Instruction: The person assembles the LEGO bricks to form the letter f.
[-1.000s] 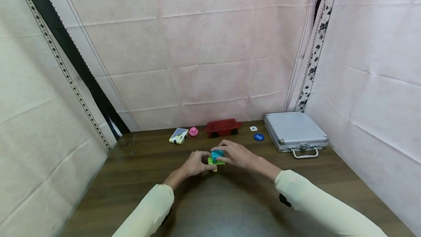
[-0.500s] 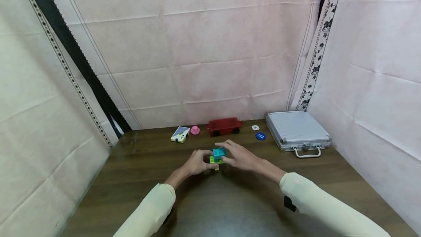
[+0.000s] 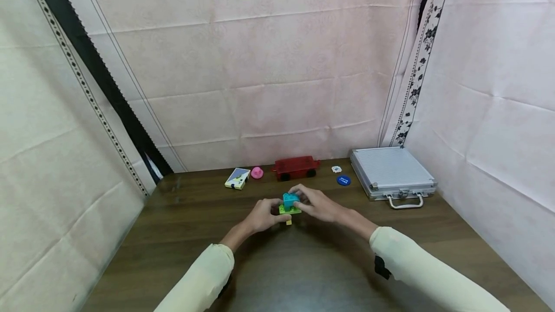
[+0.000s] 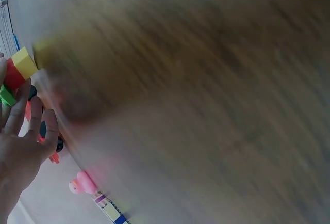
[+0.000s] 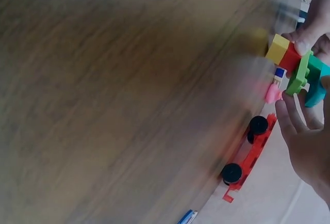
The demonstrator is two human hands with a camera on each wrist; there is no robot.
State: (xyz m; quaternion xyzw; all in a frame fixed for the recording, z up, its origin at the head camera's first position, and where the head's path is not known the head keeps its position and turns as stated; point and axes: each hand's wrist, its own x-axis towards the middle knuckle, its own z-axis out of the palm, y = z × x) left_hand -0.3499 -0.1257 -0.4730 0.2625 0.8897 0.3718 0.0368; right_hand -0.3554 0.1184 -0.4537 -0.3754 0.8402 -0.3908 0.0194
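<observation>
A small stack of toy building bricks is held between my two hands over the table. In the right wrist view it runs from a yellow brick (image 5: 278, 49) through a red brick (image 5: 290, 57) to a green plate (image 5: 299, 74) with teal bricks (image 5: 315, 87) on top. My left hand (image 3: 263, 215) grips the lower part, its thumb on the red brick near the green plate. With thumb and fingers, my right hand (image 3: 318, 204) pinches the teal brick (image 3: 290, 200) from the right. The left hand hides the red brick in the head view.
Along the back of the brown table (image 3: 182, 235) lie a card box (image 3: 237, 178), a pink rubber duck (image 3: 257, 173), a red wheeled wagon (image 3: 297, 167), a white piece (image 3: 336, 169) and a blue disc (image 3: 344, 180). A silver case (image 3: 392, 172) stands at right. Cloth hangs behind and on both sides.
Both hands and the brick stack have shifted slightly right. The right hand's fingers have closed in around the teal brick, and more of the yellow brick shows below the left hand.
</observation>
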